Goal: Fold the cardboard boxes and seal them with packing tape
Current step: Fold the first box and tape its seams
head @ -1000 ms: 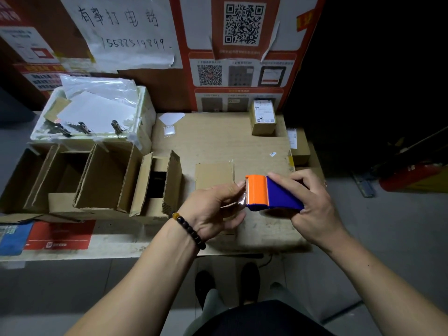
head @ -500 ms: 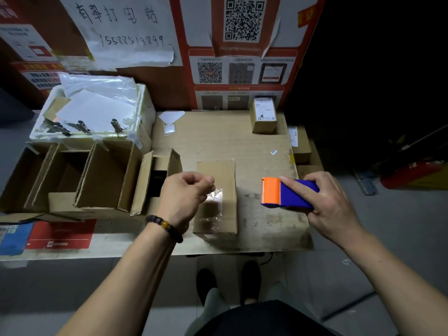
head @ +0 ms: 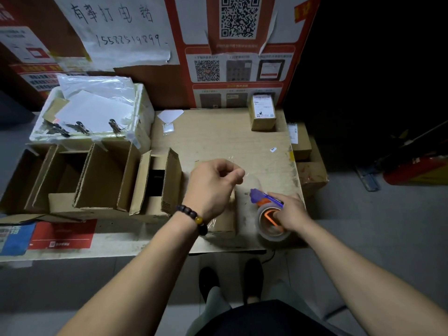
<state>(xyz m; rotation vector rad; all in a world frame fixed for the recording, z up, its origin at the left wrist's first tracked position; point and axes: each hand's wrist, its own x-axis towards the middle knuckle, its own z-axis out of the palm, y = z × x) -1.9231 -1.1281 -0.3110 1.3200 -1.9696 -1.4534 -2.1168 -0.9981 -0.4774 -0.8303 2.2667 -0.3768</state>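
Note:
A small closed cardboard box (head: 224,221) lies on the table near the front edge, with clear tape on its near end. My left hand (head: 213,187) hovers over it with curled fingers, pinching the end of a clear tape strip (head: 252,179) that runs towards the dispenser. The purple and orange tape dispenser (head: 265,201) is tipped on its side just right of the box, its roll (head: 272,226) facing up. My right hand (head: 292,213) grips it from the right. Most of the box top is hidden under my left hand.
Several open, upright cardboard boxes (head: 97,180) stand in a row at the left. Behind them is a white foam box (head: 143,110) with papers and clips. A labelled parcel (head: 263,115) sits at the table's back right, and more parcels (head: 301,146) lie past the right edge.
My right hand swung the dispenser down and towards me, turning it on its side by the box. My left hand shifted right over the box, still pinching the tape.

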